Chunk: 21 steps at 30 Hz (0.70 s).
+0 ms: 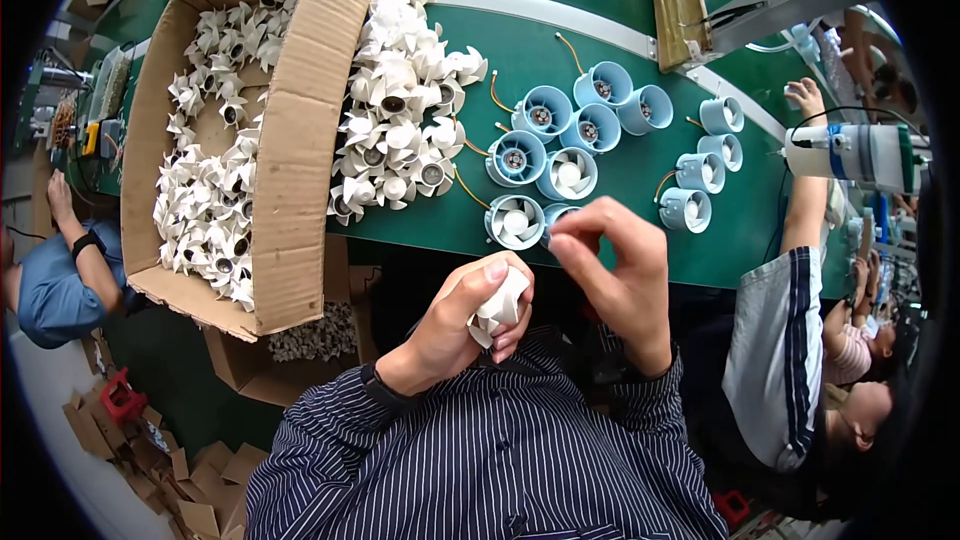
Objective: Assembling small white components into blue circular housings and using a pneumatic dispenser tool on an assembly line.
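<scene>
A white fan impeller is gripped in my left hand, held in front of my chest with the fingers wrapped around it. My right hand hovers just to its right, apart from it, thumb and index finger brought together in a pinch. Whatever that pinch may hold is too small to make out. Just beyond my hands, at the table's near edge, stands a light blue round fan housing with a white impeller inside. Another blue housing is partly hidden behind my right hand.
A heap of white impellers lies on the green table, beside a cardboard box holding more. Several blue housings with wires stand mid-table; several more are at right. Co-workers sit on both sides; one arm reaches over the table.
</scene>
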{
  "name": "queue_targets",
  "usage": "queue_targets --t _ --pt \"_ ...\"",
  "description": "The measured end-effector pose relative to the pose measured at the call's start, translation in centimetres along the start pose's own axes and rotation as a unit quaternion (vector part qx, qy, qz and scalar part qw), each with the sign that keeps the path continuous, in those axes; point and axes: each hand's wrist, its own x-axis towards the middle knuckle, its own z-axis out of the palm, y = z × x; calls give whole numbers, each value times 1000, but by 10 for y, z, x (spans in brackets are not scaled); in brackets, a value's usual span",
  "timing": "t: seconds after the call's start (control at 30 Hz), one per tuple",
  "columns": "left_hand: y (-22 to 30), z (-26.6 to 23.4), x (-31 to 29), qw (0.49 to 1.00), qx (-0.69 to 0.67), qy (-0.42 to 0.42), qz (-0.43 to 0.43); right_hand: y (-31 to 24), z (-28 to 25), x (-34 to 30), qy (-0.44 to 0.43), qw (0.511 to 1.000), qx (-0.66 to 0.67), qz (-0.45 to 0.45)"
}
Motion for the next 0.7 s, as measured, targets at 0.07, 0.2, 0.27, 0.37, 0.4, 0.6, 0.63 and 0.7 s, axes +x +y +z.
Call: queue_targets --t 0.07,0.2,0.27,0.37,0.4,0.6,0.63,0.7 --pt "2 5 -2 974 192 102 58 -11 1 -14 -74 996 55 9" --pt "-3 -6 -3 896 388 165 139 -11 10 -30 -50 997 48 -16" --pt "-2 -5 -3 878 422 172 143 -18 6 -33 -64 997 42 16" --pt "-3 -2 1 817 512 172 203 -14 7 -35 -69 997 25 25" --pt "-2 -1 2 817 510 172 205 -10 9 -36 -58 998 13 5" --pt "7 -4 -4 885 395 181 171 14 -4 -38 57 933 302 186" --pt "12 4 -7 886 398 176 162 22 -5 -31 47 869 463 171" --pt "16 10 -11 901 378 166 136 33 -6 -22 9 785 600 153"
